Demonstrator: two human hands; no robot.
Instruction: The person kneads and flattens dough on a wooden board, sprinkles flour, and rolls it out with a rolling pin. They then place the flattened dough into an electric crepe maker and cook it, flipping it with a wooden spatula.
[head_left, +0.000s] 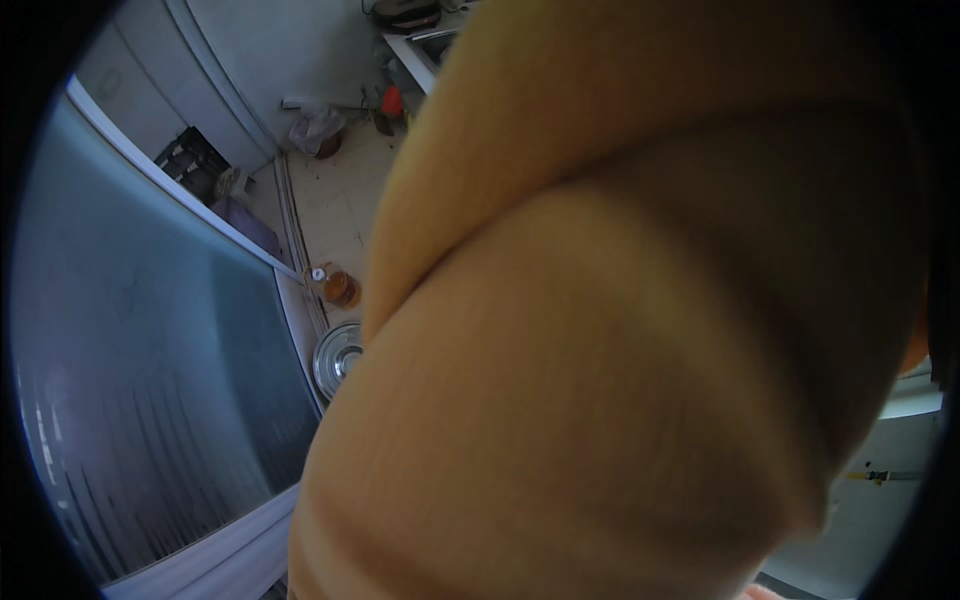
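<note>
Bare skin with a deep crease, seemingly a bent arm (555, 390), fills most of the view very close to the camera. Which arm it belongs to cannot be told. Neither of my hands can be made out, and whatever lies behind the skin is hidden. Just past its left edge, a round shiny metal lid or pan (335, 363) shows in part on the floor. Above that is a clear bottle (341, 289) of amber liquid with a white cap.
A framed glass panel (165, 337) spans the left. Farther back are a dark crate (193, 161), a bin with a plastic bag (318, 131), a red object (391, 101) and a counter edge (411, 61). A pipe valve (877, 476) shows at right.
</note>
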